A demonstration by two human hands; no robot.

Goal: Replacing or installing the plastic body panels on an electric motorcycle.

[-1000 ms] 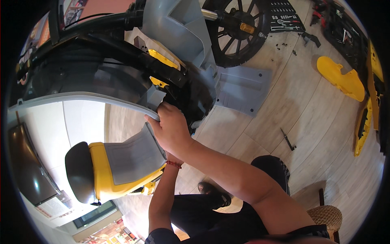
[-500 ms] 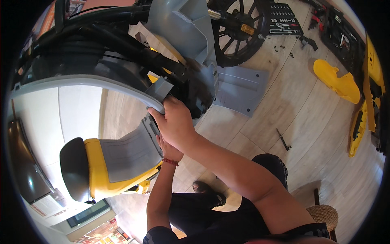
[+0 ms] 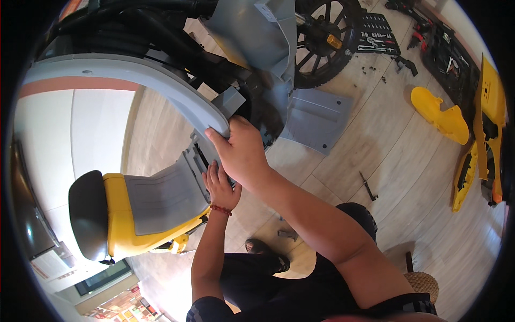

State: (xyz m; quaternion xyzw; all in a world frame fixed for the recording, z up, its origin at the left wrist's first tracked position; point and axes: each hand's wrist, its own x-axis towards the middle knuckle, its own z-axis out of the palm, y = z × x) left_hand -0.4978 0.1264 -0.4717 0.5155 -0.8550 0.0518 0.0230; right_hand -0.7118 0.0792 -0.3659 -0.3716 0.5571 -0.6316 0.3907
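My right hand (image 3: 244, 153) is closed around the end of a long, curved light-grey trim panel (image 3: 182, 91), thumb on top. Below it, my left hand (image 3: 221, 188), wearing a red bead bracelet, has its fingers stretched out against the edge of a yellow scooter body (image 3: 116, 214). That body carries a grey centre panel (image 3: 161, 201) and a black seat (image 3: 87, 214). Just past my right hand stand a grey box-shaped bracket (image 3: 229, 100) and dark frame parts. What the trim's far end joins is cut off at the left rim.
Beyond are a grey front shield (image 3: 252, 37) and a spoked wheel (image 3: 322, 43). A grey floor panel (image 3: 316, 121) lies nearby. To the right are a socket set (image 3: 377, 35), loose screws (image 3: 369, 68), a thin dark tool (image 3: 368, 186) and yellow body panels (image 3: 440, 115). A woven stool (image 3: 422, 284) stands behind.
The grey trim's gripped end has shifted a little right and up with my right hand, and more of its face shows. My left hand's fingers have come into clearer view, spread.
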